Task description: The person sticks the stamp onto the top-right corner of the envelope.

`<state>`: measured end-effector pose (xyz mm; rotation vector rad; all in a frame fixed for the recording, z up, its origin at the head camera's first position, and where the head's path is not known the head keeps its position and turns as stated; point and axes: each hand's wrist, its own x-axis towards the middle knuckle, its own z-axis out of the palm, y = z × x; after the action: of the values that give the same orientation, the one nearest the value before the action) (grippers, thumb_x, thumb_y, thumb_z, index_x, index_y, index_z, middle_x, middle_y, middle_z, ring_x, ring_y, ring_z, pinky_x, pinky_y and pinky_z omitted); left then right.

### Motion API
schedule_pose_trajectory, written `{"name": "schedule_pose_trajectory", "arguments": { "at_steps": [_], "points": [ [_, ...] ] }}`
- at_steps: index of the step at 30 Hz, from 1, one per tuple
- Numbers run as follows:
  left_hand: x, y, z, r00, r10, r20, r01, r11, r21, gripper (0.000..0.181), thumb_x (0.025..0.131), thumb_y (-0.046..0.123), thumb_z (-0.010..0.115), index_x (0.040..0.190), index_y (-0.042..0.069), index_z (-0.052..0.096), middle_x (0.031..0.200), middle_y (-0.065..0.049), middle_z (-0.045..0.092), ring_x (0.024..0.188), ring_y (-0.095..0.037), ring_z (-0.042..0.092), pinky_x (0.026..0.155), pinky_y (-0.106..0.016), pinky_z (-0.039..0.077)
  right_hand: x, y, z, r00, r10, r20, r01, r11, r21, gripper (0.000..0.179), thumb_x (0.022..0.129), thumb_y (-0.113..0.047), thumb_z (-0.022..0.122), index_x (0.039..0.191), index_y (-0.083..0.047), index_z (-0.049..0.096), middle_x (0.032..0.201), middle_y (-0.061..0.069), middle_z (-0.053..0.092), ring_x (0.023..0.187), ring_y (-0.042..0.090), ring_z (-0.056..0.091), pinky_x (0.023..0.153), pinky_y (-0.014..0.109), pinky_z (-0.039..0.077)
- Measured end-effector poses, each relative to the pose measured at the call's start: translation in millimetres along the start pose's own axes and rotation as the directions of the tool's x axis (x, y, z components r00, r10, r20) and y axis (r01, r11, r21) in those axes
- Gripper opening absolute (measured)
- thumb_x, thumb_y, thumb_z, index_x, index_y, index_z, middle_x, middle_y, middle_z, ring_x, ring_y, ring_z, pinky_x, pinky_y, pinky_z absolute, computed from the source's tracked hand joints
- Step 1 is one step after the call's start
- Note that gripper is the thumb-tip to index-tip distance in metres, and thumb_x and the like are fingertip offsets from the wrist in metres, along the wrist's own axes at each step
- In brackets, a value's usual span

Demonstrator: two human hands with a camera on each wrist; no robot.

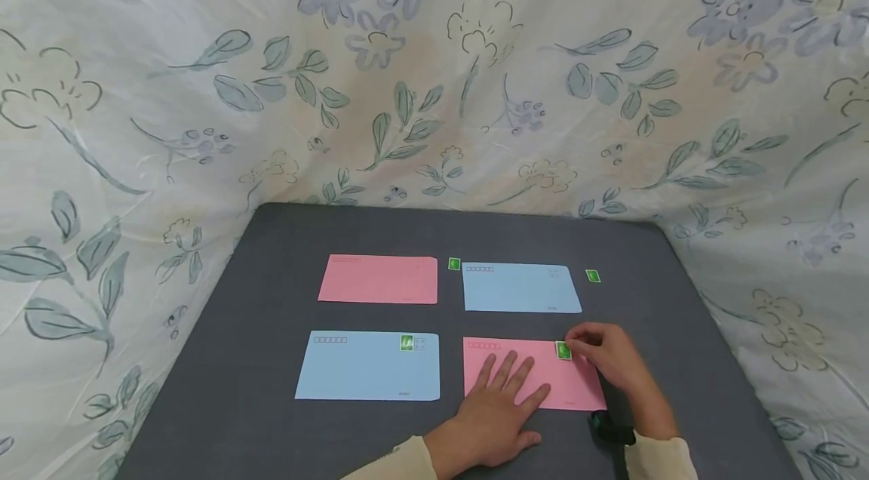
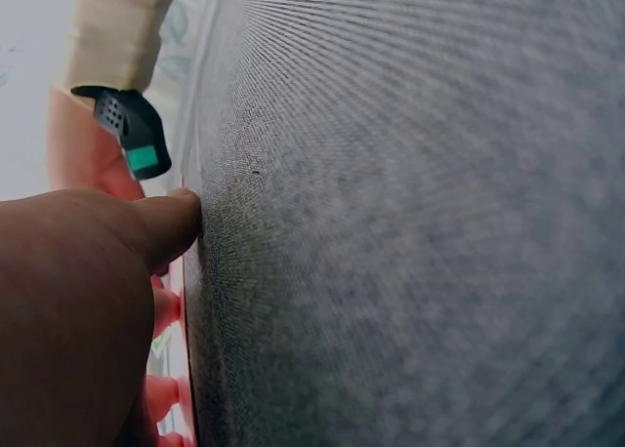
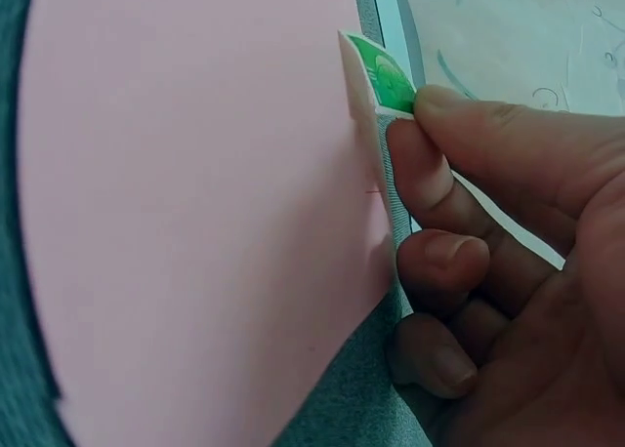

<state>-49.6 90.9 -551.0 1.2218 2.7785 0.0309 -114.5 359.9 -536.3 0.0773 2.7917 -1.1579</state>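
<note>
A pink envelope (image 1: 577,386) lies at the front right of the dark table, with a row of small boxes printed at its upper left. Fingers spread and straight, my left hand (image 1: 494,413) rests on its lower left part. Between thumb and forefinger my right hand (image 3: 518,193) pinches a green postage stamp (image 3: 383,74) by its edge. In the head view this stamp (image 1: 563,350) is over the envelope's upper right area, beside the right hand (image 1: 607,355). The right wrist view shows the stamp tilted; whether it touches the paper fully I cannot tell.
To the left lies a blue envelope (image 1: 366,370) bearing a green stamp (image 1: 406,343). Behind are a pink envelope (image 1: 377,280) and another blue envelope (image 1: 521,291). Two loose green stamps, one (image 1: 454,264) between them and one (image 1: 594,276) at the right, lie on the table (image 1: 271,261). Floral cloth (image 1: 421,87) surrounds it.
</note>
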Motion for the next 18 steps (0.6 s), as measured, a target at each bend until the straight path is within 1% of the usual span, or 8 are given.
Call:
{"name": "schedule_pose_trajectory", "arguments": {
  "at_steps": [6, 11, 14, 18],
  "points": [
    [1.9, 0.6, 1.6, 1.000, -0.004, 0.009, 0.004, 1.000, -0.013, 0.071, 0.107, 0.073, 0.043, 0.171, 0.044, 0.029, 0.181, 0.000, 0.014, 0.166, -0.029, 0.009, 0.130, -0.055, 0.015, 0.7, -1.2, 2.0, 1.000, -0.006, -0.008, 0.005, 1.000, -0.030, 0.011, 0.100, -0.015, 0.081, 0.107, -0.008, 0.082, 0.101, 0.006, 0.074, 0.090, 0.025, 0.063, 0.071, 0.035, 0.055],
    [4.0, 1.6, 1.1, 1.000, -0.013, 0.010, 0.014, 0.999, -0.051, 0.070, 0.108, 0.073, 0.039, 0.171, 0.044, 0.030, 0.181, -0.003, 0.016, 0.166, -0.029, 0.010, 0.130, -0.056, 0.015, 0.9, -3.0, 4.4, 1.000, -0.010, -0.010, 0.009, 0.999, -0.046, 0.011, 0.099, -0.015, 0.082, 0.107, -0.008, 0.082, 0.100, 0.005, 0.075, 0.090, 0.025, 0.063, 0.072, 0.036, 0.056],
    [7.1, 2.4, 0.8, 1.000, -0.009, 0.003, 0.009, 0.999, -0.040, 0.072, 0.107, 0.074, 0.038, 0.172, 0.042, 0.030, 0.181, -0.002, 0.014, 0.166, -0.028, 0.009, 0.130, -0.055, 0.015, 1.2, -3.2, 5.4, 1.000, -0.008, -0.011, 0.008, 0.999, -0.046, 0.011, 0.099, -0.015, 0.081, 0.107, -0.007, 0.082, 0.101, 0.006, 0.075, 0.091, 0.025, 0.064, 0.074, 0.037, 0.056],
    [15.4, 5.4, -0.5, 1.000, 0.024, -0.007, -0.024, 1.000, -0.005, 0.077, 0.107, 0.075, 0.037, 0.173, 0.037, 0.028, 0.182, 0.002, 0.010, 0.167, -0.025, 0.008, 0.131, -0.051, 0.014, 2.1, -2.4, 5.7, 1.000, -0.012, -0.014, 0.012, 0.999, -0.043, 0.010, 0.099, -0.014, 0.081, 0.107, -0.007, 0.082, 0.101, 0.006, 0.075, 0.091, 0.026, 0.065, 0.075, 0.039, 0.056]
  ]
}}
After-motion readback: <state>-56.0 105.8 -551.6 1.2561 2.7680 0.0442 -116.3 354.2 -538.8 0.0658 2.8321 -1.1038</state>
